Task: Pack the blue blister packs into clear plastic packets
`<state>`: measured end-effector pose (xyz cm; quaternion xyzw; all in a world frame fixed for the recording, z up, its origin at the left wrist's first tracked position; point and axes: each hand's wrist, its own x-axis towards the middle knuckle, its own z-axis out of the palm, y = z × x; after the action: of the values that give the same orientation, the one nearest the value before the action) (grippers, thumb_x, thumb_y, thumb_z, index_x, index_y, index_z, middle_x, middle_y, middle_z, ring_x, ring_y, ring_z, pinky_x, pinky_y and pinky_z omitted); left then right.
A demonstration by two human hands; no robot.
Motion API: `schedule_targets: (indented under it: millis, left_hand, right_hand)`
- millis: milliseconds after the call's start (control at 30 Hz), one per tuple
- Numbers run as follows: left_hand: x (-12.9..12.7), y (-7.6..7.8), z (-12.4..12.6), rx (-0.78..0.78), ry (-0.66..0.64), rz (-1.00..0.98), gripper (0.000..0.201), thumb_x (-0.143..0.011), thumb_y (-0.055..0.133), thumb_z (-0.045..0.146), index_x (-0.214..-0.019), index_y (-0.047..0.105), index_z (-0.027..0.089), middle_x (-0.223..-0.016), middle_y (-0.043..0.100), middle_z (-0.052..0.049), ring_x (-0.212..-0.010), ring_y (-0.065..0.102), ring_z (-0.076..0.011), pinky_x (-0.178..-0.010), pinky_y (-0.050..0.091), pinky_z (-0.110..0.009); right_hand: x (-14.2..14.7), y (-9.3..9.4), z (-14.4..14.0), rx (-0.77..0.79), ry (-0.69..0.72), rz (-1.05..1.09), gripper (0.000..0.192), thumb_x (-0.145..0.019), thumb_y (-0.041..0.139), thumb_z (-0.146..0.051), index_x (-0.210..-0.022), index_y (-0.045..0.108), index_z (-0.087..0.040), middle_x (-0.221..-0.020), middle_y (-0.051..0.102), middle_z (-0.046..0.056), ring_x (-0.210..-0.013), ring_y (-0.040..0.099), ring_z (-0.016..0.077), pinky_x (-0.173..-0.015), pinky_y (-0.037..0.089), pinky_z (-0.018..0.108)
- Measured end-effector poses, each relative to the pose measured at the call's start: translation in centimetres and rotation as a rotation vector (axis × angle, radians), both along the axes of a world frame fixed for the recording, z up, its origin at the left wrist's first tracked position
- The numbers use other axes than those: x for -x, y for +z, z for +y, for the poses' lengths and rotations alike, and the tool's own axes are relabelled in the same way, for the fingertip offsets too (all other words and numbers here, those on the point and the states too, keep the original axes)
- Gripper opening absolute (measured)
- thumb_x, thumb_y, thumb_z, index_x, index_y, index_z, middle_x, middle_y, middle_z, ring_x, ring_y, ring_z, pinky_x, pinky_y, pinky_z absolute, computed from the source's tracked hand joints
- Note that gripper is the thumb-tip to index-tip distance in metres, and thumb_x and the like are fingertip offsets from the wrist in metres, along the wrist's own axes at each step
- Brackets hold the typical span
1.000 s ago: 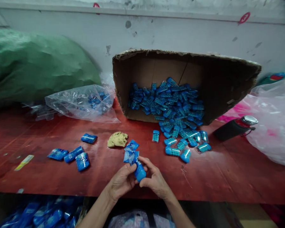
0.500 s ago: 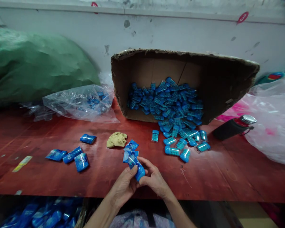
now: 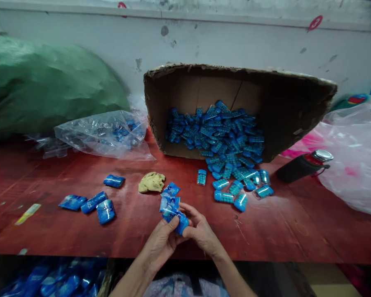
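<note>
Near edge of table (image 3: 297, 231): both hands together, pinching one blue piece (image 3: 182, 222) w/ a clear wrapper (image 3: 170, 212) round its upper end. Left hand (image 3: 160, 241) fingers curled, thumb and fingertips pressed on piece's left side; right hand (image 3: 200, 233) grips it from the right, thumb on top. Piece tilted, held just above the red tabletop, centre front.

Just beyond hands: small stack of blue sachets (image 3: 170, 196), touching or nearly touching the held wrapper. Tan rag (image 3: 151, 182) just left of those. Further left, four wrapped packs (image 3: 92, 202) lying loose, one (image 3: 114, 180) a bit apart toward the rag. Yellow strip (image 3: 25, 213) near left edge.

Right of centre: spill of blue pieces (image 3: 238, 185) running out of a tipped carton (image 3: 235, 78), open side facing the person; pile continues inside. One piece (image 3: 201, 177) sits apart at spill's left.

Mid-left: clear bag (image 3: 102, 134) w/ some blue bits in it, beside carton. Right: dark flask (image 3: 303, 165) on its side, steel cap, against a big clear bag (image 3: 355, 161).

Back left: green sack (image 3: 49, 82). Behind all, grey wall (image 3: 235, 37) w/ red mark (image 3: 315, 22).

Below table edge, left: bin of blue packs (image 3: 52, 280).
</note>
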<state>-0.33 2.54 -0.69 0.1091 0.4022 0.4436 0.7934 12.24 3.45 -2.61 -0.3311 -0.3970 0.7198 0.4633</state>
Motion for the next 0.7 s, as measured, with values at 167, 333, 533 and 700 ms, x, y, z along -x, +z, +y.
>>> schedule_targets:
  millis: [167,333,533,700]
  left_hand:
    - [-0.4,0.0,0.0,0.004,-0.005,0.031,0.021,-0.072,0.060,0.029,-0.086,0.061,0.013,-0.074,0.068,-0.007,-0.064,0.063,-0.0148,-0.060,0.051,-0.027]
    - [0.3,0.0,-0.3,0.006,-0.051,-0.032,0.025,-0.074,0.057,0.024,-0.098,0.059,0.015,-0.087,0.068,-0.009,-0.073,0.064,-0.0161,-0.065,0.051,-0.029]
    - [-0.6,-0.7,-1.0,0.003,0.046,-0.067,0.021,-0.074,0.058,0.023,-0.092,0.061,0.013,-0.078,0.069,-0.008,-0.071,0.064,-0.0155,-0.067,0.051,-0.027]
    - [2.7,0.8,0.4,-0.022,0.129,0.105,0.024,-0.071,0.060,0.028,-0.090,0.059,0.014,-0.076,0.068,-0.007,-0.078,0.064,-0.0199,-0.070,0.051,-0.032]
  right_hand:
    - [0.4,0.0,-0.2,-0.014,-0.080,-0.024,0.056,-0.056,0.070,-0.016,-0.108,0.057,-0.029,-0.101,0.059,0.000,-0.078,0.057,0.0132,-0.064,0.046,0.022]
    - [0.0,0.0,-0.1,0.015,-0.007,-0.078,0.061,-0.055,0.065,-0.008,-0.111,0.054,-0.030,-0.103,0.056,-0.002,-0.079,0.056,0.0125,-0.062,0.045,0.020]
    - [0.4,-0.3,-0.4,-0.063,-0.038,-0.208,0.057,-0.059,0.063,-0.009,-0.112,0.055,-0.028,-0.105,0.057,-0.001,-0.094,0.054,0.0181,-0.080,0.044,0.029]
    - [0.1,-0.6,0.0,-0.090,0.086,-0.212,0.065,-0.061,0.066,-0.013,-0.120,0.045,-0.030,-0.112,0.052,0.001,-0.087,0.055,0.0160,-0.073,0.046,0.028]
